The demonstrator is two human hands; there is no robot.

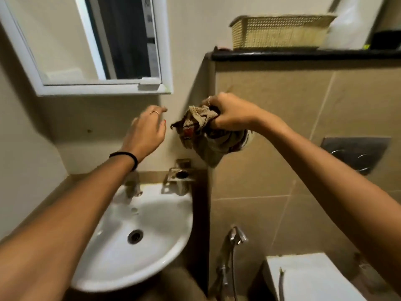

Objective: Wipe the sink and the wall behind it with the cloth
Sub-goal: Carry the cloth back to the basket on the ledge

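Note:
A brownish bunched cloth point(204, 135) hangs in the air above the right side of the sink, gripped from above by my right hand point(230, 116). My left hand point(147, 131) hovers just left of the cloth with relaxed fingers, near the beige wall point(91, 127) behind the sink, holding nothing. The white sink point(165, 233) lies below, with its drain point(135, 236) near the middle. My left forearm crosses over the sink's left rim and hides part of the tap point(133, 187).
A metal holder point(181, 175) sits at the sink's back right corner. A white-framed mirror cabinet point(167, 61) hangs above. To the right are a dark ledge point(303, 55) with a woven basket point(280, 31), a flush plate point(355, 153), a hand sprayer point(236, 235) and the toilet point(314, 279).

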